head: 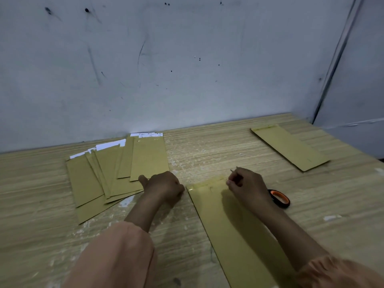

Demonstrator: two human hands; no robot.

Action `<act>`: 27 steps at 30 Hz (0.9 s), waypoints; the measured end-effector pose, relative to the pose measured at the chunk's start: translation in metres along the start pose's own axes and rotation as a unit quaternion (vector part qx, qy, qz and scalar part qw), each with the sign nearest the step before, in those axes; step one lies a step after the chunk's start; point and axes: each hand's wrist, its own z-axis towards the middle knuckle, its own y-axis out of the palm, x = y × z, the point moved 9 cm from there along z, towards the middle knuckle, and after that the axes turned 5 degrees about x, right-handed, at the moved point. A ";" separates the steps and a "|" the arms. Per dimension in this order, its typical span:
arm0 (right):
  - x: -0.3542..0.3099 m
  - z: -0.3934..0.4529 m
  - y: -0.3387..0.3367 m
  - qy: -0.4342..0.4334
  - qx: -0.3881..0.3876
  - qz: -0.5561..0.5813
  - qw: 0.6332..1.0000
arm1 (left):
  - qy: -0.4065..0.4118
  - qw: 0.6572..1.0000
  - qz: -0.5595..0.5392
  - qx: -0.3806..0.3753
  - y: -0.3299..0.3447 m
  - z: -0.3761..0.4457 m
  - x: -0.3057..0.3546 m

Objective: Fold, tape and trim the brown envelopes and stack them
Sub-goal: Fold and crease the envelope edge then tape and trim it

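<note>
A long brown envelope [234, 229] lies flat on the wooden table [207, 146], running from the near edge up toward the middle, its far end between the two hands. The left hand [164, 187] rests just left of that far end with its fingers curled under; what they hold, if anything, cannot be made out. The right hand [246, 185] sits over the far right corner of the envelope, fingers bunched and pinching something thin and small (too fine to name). Just beside the right wrist lies a tape roll [279, 198] — black outside, orange inside.

To the left, a fanned pile [112, 175] of brown envelopes spreads against the wall [187, 59], white paper showing at their far ends. One more envelope — the single [289, 147] — lies well apart at the far right of the table, near the corner.
</note>
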 end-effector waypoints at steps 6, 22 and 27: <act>0.041 -0.016 -0.042 0.038 0.050 -0.157 0.986 | -0.002 1.000 -0.020 0.005 0.000 0.000 -0.002; 0.031 -0.031 -0.025 0.119 -0.142 -0.103 0.977 | -0.006 0.999 -0.011 0.031 0.000 0.006 -0.012; 0.010 -0.050 0.010 0.193 -0.270 0.129 0.934 | -0.016 1.000 0.002 0.019 0.000 0.006 -0.012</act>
